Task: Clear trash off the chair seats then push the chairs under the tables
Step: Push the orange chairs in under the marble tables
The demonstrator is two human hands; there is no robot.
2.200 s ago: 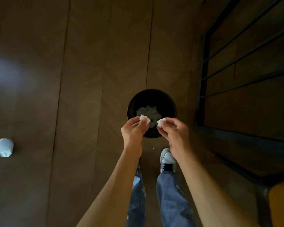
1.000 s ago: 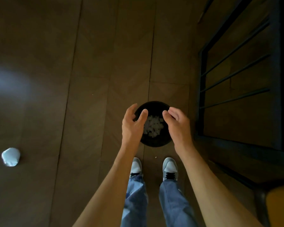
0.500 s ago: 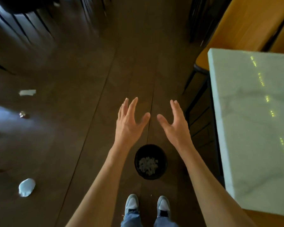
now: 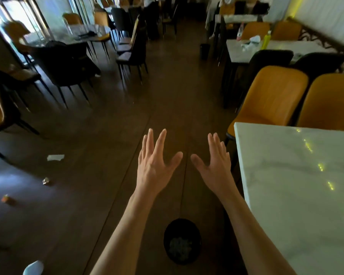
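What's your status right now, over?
Left hand and right hand open, empty. Black bin below holds white scraps. Two orange chairs at marble table. Litter on floor.

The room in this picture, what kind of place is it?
Most likely a restaurant or café dining room. Many tables stand in rows with chairs around them: a marble table with orange chairs beside it, and bottles left on another table.

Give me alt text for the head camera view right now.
Two empty, open hands, left hand and right hand, reach forward over a dark floor, above a black bin of white scraps. A marble table with orange chairs stands right.
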